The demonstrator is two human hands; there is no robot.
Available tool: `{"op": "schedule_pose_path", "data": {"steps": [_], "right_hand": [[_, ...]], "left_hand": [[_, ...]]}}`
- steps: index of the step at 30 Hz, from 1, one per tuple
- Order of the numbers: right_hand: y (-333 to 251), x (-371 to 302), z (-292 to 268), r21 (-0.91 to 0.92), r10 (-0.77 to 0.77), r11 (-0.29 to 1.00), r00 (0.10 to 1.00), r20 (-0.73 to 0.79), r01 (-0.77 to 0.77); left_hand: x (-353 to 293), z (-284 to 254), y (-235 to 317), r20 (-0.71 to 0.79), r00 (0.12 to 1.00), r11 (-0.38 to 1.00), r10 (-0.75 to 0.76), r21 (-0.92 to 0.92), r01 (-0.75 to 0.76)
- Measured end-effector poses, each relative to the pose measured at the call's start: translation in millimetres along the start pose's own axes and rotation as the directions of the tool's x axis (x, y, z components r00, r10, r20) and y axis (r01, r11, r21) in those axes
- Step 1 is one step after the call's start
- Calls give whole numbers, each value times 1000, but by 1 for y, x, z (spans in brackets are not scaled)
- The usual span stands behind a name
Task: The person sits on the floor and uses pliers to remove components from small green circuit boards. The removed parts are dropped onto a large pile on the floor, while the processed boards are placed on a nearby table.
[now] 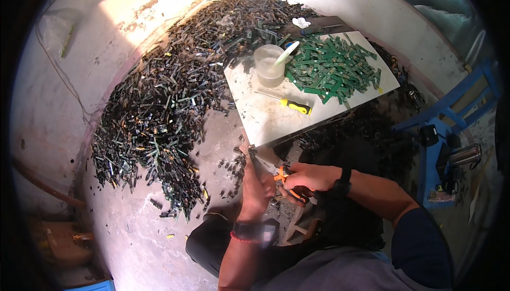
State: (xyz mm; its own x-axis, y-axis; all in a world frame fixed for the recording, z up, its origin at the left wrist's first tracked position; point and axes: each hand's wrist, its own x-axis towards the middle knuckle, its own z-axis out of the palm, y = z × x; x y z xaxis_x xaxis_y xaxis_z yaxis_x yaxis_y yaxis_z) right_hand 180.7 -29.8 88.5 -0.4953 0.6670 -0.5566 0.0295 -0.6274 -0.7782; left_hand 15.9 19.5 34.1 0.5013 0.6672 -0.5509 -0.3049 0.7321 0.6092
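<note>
My right hand (313, 177) is wrapped round the orange and black handles of a pair of pliers (281, 177), whose jaws point up and left. Facing it, my left hand (257, 187) is closed on a narrow dark strip (252, 154) that stands up above the fingers. The plier jaws are close to this strip; whether they touch it I cannot tell. Just beyond my hands stands a low white board (265, 123). On it lie a pile of green circuit board strips (332, 68), a yellow and black screwdriver (295, 106) and a translucent tub (269, 66) with a pale-handled tool in it.
A large heap of dark strips (159, 110) covers the floor at left and far, curving behind the board. At right is a blue chair (433, 147) with a metal cup (465, 155) and dark items on it. A cardboard box (66, 243) sits at lower left.
</note>
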Motion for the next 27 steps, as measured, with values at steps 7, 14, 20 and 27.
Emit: {"op": "schedule_pose_path", "data": {"steps": [7,14,20,27], "right_hand": [[6,4,7,64,-26,998,998,54,23],[3,4,4,212,-50,977,992,120,23],[3,4,1,278,-47,961,986,161,1],[0,4,3,325,-17,945,993,119,-22]], "left_hand": [[-1,10,13,-101,984,977,-147,-172,128],[0,5,13,-62,980,957,-189,-235,170],[2,9,12,-118,983,980,-138,-160,119],[-3,19,16,-139,984,990,-113,-103,99]]}}
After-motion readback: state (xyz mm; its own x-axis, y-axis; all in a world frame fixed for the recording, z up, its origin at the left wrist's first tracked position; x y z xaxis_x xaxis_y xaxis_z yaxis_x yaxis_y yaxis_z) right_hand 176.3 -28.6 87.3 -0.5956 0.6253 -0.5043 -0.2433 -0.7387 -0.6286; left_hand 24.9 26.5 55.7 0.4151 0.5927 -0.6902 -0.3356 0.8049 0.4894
